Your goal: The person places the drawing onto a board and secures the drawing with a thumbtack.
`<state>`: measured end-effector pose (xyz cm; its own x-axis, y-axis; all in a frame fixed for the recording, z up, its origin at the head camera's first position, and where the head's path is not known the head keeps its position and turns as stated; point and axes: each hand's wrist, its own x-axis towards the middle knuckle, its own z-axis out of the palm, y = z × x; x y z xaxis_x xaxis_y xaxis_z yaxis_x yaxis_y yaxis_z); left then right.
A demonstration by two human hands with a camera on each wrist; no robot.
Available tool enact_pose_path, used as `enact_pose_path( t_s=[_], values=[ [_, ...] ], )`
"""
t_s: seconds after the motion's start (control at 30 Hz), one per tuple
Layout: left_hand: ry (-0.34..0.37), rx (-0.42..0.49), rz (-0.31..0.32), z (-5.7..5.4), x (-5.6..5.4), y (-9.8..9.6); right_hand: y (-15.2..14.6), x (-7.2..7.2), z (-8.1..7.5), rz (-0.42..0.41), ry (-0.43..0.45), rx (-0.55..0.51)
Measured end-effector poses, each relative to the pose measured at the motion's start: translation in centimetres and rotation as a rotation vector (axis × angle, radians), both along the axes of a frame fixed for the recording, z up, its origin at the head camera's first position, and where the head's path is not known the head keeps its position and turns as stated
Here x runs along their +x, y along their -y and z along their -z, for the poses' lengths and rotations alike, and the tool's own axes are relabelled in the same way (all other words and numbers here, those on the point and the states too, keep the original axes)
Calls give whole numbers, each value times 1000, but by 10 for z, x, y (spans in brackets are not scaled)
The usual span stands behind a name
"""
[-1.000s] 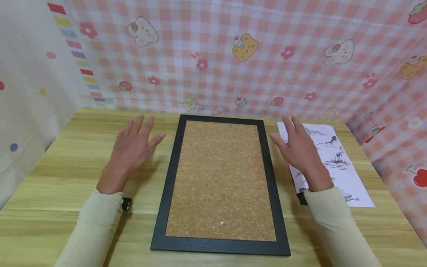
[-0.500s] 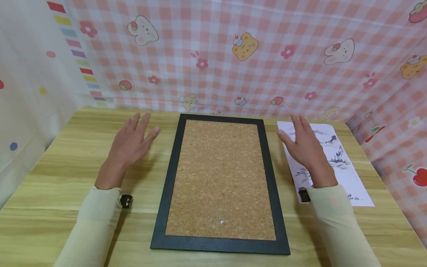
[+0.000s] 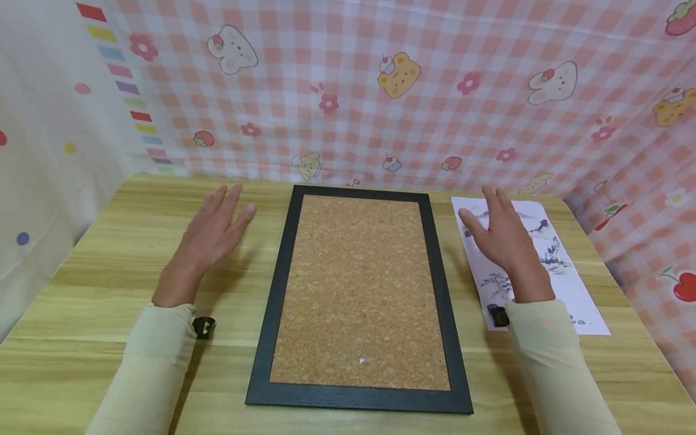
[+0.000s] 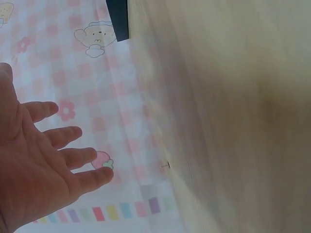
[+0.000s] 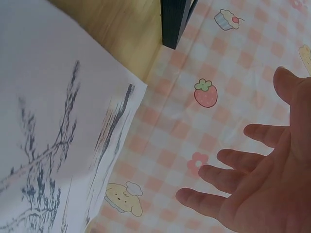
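Observation:
A black frame with a cork panel inside lies flat on the table, between the two hands. To its left my left hand hovers over the wood with fingers straight and spread, touching nothing. My right hand is held above a sheet of paper printed with an ink landscape, its fingers extended and nothing in them. The hand and sleeve hide part of that sheet. In both wrist views the palms show bare, and a corner of the frame appears at the top.
The wooden table reaches back to a pink checked cloth with cartoon prints. A white cloth hangs at the left. Low on the cork is a small white spot. Dark wrist devices show at the cuffs.
Both hands have drifted outward from the frame, the left one leftward and the right one rightward over the paper. Frame and paper have stayed in place.

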<state>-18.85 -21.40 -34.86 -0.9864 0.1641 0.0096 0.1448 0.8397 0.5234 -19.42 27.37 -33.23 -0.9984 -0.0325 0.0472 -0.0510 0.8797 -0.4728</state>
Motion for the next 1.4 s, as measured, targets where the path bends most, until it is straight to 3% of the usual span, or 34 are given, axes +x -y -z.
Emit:
enact_pose_path(
  t_s=[0.53,0.93,1.4],
  values=[
    [-13,59,-17,-3,-3,9,-10,-3,0,40,-1,-3],
    [-15,92,-75,1,-6,21,-26,-3,2,97,0,-7],
    [-65,134,-131,1,-7,33,-43,-5,0,184,-22,-7]
  ],
)
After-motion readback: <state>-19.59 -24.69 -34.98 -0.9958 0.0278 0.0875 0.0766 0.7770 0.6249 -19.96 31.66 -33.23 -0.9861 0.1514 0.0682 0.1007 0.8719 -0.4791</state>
